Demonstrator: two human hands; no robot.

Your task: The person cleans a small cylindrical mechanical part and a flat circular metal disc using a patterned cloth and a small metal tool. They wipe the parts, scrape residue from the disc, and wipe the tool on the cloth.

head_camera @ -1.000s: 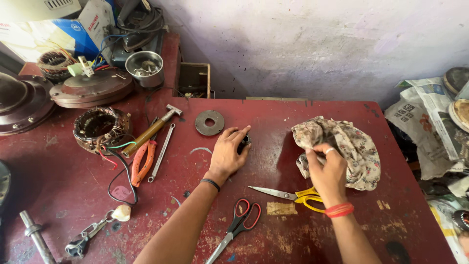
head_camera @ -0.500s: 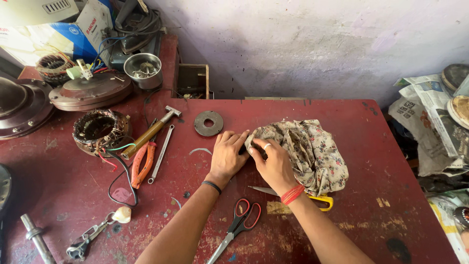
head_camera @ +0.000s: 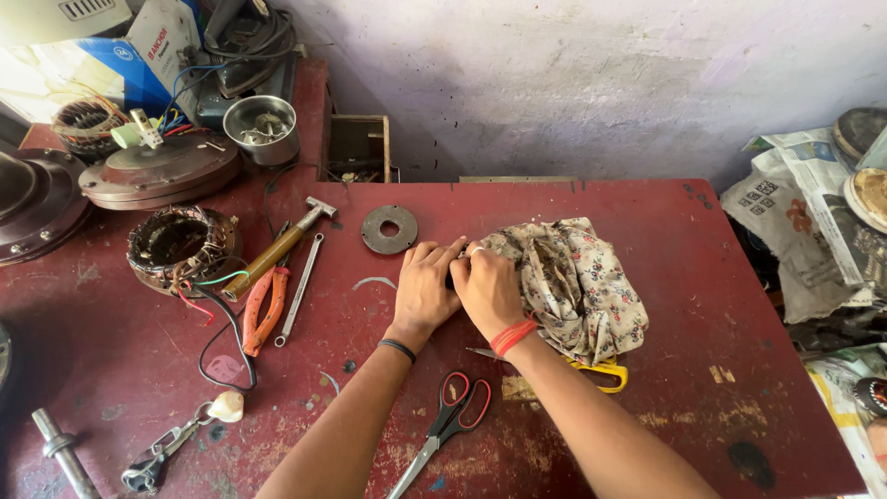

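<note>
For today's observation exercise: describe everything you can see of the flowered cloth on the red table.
The flowered cloth is a crumpled, bunched piece of thin cream fabric printed with small dark and reddish flowers, looking worn and grubby. It lies in a loose heap on the red table, right of centre. The right hand rests on its left edge, beside the left hand. Its lower edge covers part of the yellow-handled scissors.
</note>
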